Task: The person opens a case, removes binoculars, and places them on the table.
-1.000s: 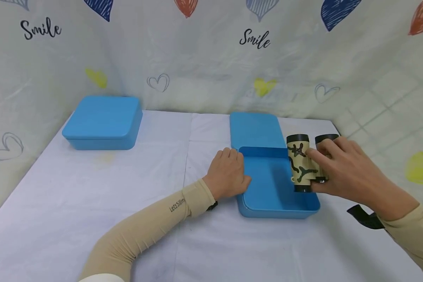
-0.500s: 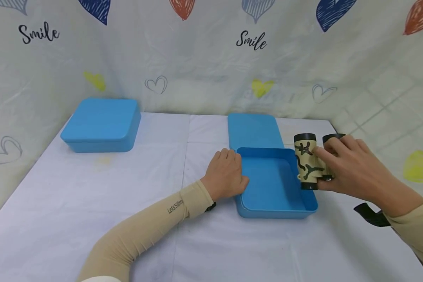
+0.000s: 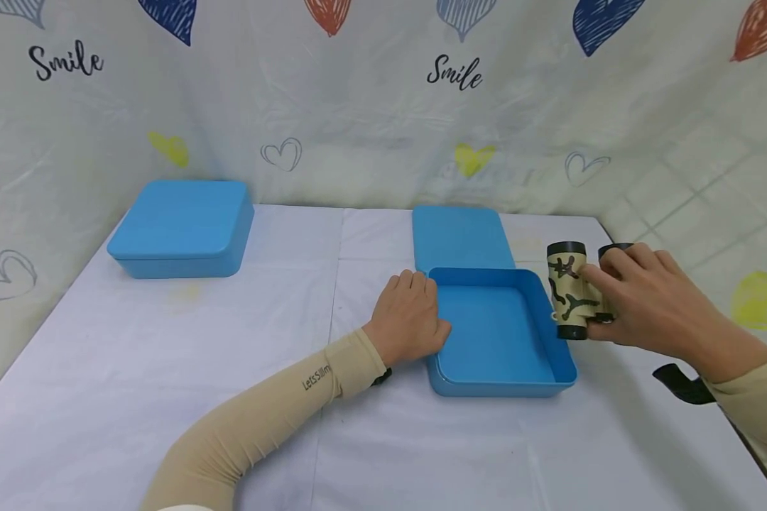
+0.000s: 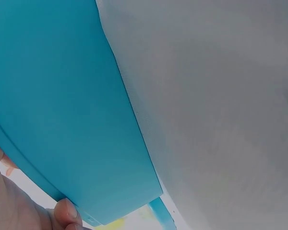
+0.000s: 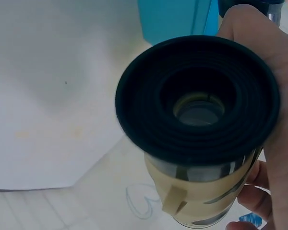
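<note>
My right hand grips camouflage-patterned toy binoculars, tan with dark markings and black ends, and holds them upright over the right wall of an open blue box. Part of the second barrel is hidden behind the fingers. One round black end of the binoculars fills the middle of the right wrist view. My left hand holds the box's left rim, its fingertips out of sight in the head view. Seen from the left wrist, the thumb pinches the edge of the box wall.
Behind the open box a flat blue lid lies against its back edge. A second blue box, with its lid on, stands at the far left of the white-covered table. A printed curtain hangs directly behind the table.
The binoculars have moved right in my right hand, from over the box's interior to its right wall. My left hand has kept its hold on the left rim.
</note>
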The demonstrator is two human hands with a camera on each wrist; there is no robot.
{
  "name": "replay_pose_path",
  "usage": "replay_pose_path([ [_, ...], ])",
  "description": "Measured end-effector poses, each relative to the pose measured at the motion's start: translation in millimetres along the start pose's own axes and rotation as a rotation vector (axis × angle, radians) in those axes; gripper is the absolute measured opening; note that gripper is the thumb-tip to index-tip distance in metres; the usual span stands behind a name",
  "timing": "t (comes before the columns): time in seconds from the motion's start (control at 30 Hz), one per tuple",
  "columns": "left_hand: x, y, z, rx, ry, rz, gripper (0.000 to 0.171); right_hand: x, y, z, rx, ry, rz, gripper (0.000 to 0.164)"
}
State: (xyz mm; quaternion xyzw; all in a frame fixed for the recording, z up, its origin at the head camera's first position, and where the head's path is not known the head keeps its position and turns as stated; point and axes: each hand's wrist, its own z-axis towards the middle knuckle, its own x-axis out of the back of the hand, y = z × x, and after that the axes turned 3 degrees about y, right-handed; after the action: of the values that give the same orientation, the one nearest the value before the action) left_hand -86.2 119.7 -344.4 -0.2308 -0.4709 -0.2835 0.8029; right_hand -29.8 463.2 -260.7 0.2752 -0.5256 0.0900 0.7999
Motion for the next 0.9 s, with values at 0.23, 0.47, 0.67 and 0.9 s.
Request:
replay_pose_path([
  [0.23,0.8,-0.2,-0.3,-0.002,0.016,0.005,0.022,0.0,8.4,-2.8,-0.041,-0.042,-0.011,0.087],
  [0.47,0.1,-0.3,0.0,0.008,-0.021,-0.004,0.022,-0.8,15.7,-8.9,-0.062,-0.069,-0.034,0.092],
  [0.67,0.5,-0.8,0.0,0.007,-0.009,-0.009,0.021,-5.3,20.8,-12.9,-0.055,-0.08,-0.03,0.094],
  [0.9,0.9,-1.3,0.1,-0.001,0.001,-0.001,0.021,-13.7,25.8,-16.6,-0.045,-0.089,-0.027,0.092],
])
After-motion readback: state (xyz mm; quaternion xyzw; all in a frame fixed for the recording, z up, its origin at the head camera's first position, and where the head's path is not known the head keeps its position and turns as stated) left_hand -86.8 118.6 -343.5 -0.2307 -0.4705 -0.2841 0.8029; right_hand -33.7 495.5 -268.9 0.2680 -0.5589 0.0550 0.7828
